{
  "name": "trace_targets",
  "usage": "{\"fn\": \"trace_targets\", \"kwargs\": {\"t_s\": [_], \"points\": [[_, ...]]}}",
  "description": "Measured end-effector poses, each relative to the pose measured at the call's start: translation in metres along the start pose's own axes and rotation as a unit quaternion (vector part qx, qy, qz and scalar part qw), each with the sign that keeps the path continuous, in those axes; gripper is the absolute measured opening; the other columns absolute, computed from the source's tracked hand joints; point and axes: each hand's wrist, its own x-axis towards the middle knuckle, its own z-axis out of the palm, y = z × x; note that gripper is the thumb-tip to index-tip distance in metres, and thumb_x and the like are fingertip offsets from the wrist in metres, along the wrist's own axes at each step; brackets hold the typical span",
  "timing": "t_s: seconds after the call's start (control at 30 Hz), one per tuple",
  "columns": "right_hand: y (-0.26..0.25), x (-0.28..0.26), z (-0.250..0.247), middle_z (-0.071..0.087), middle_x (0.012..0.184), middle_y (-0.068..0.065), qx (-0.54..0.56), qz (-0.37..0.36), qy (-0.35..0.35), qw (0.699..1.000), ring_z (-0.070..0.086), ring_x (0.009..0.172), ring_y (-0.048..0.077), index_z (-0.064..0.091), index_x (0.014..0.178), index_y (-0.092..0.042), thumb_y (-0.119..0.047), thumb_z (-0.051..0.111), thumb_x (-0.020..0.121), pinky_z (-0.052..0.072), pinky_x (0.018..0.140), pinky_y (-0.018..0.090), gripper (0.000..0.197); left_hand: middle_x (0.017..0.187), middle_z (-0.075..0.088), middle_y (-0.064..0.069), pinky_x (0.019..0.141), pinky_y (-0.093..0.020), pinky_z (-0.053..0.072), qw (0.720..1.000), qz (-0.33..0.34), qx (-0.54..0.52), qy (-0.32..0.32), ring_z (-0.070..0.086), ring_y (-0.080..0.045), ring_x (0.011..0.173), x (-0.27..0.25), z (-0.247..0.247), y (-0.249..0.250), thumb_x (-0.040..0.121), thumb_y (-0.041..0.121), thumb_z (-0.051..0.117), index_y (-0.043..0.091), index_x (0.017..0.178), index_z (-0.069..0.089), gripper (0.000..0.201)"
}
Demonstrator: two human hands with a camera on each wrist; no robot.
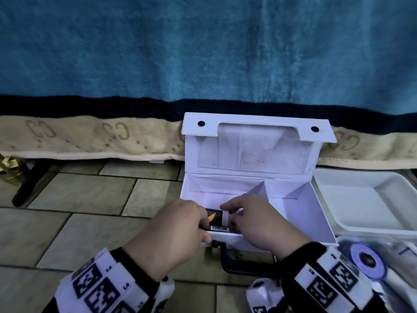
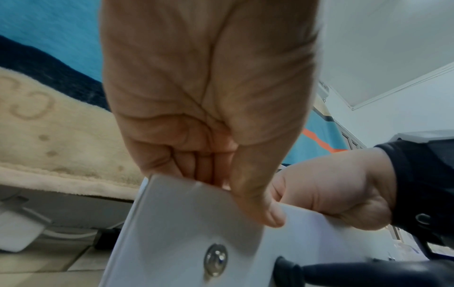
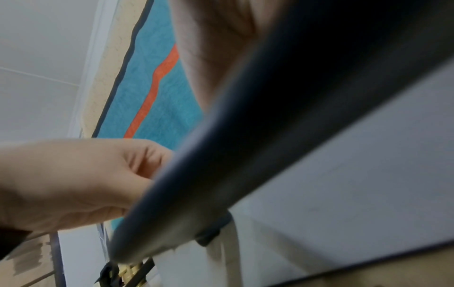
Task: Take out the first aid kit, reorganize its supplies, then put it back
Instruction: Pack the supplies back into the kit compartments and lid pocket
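Head view: both hands' grip holds small bottle (image 1: 217, 220) inside first aid kit (image 1: 316, 213) | wrist views hide bottle

Black sleeves (image 1: 300, 254) — white wristbands (image 1: 334, 279) with black square codes

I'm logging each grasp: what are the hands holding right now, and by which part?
Both hands hold a small bottle over the open kit: left hand grips its labelled body, right hand pinches the white cap end.
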Motion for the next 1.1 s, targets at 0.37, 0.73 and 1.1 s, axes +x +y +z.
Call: {"fn": "trace_targets", "kwargs": {"t_s": [0.37,0.73,1.1], "points": [[-0.013,-0.010,0.002,0.062,0.115,0.006,-0.066,-0.012,0.103,0.992,0.059,0.102,0.018,0.060,0.115,-0.017,-0.009,0.047,0.088,0.041,0.080,0.019,0.031,0.094,0.066,0.010,0.080,-0.029,0.051,0.998,0.052,0.010,-0.022,0.061,-0.008,0.088,0.004,-0.013,-0.005,0.072,0.034,0.077,0.027,0.092,0.070,0.023],[0.039,-0.127,-0.044,0.061,0.091,-0.013,0.043,-0.019,0.312,0.949,0.062,0.079,0.000,0.064,0.082,-0.033,-0.014,0.065,0.082,0.047,0.069,0.009,0.019,0.113,0.044,0.025,0.078,-0.007,0.038,0.975,0.214,-0.014,0.059,0.047,0.004,0.095,-0.010,-0.010,0.046,0.079,0.043,0.067,0.039,0.106,0.055,0.030],[0.113,-0.170,-0.064,0.056,0.110,-0.002,-0.127,0.121,0.219,0.960,0.058,0.103,0.016,0.058,0.107,-0.026,-0.034,0.052,0.088,0.037,0.077,0.021,0.022,0.123,0.044,0.015,0.096,-0.022,0.037,0.952,0.304,0.024,0.031,0.042,-0.007,0.118,0.005,0.044,0.169,0.085,0.047,0.056,0.032,0.119,0.052,0.037]]}}
